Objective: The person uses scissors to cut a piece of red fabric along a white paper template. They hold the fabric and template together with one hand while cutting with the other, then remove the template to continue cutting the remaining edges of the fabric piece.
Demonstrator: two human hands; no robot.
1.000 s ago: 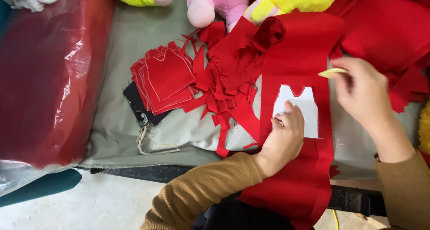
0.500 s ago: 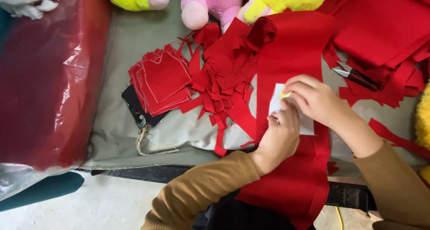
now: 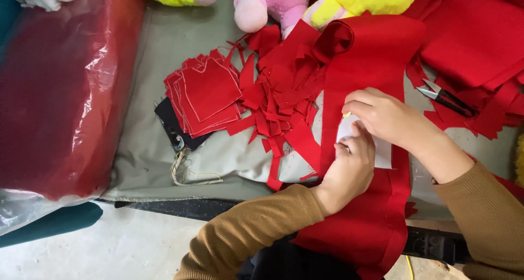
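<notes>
A long red felt strip (image 3: 376, 56) runs down the grey table cover and over its front edge. On it lies a white paper template (image 3: 383, 153), mostly covered by my hands. My left hand (image 3: 352, 168) presses the template flat against the felt with bent fingers. My right hand (image 3: 387, 119) lies just above it and pinches a small yellow chalk (image 3: 347, 115) at the template's upper left edge. Both sleeves are brown.
A stack of cut red pieces (image 3: 210, 91) and a heap of red scraps (image 3: 275, 102) lie to the left. Small scissors (image 3: 447, 98) rest on red cloth at the right. Plush toys (image 3: 267, 1) line the back. A plastic-wrapped red bundle (image 3: 60, 89) fills the left.
My right hand has come in from the strip's right edge to the template's upper left with the chalk. The scissors now show. My left hand stays on the template.
</notes>
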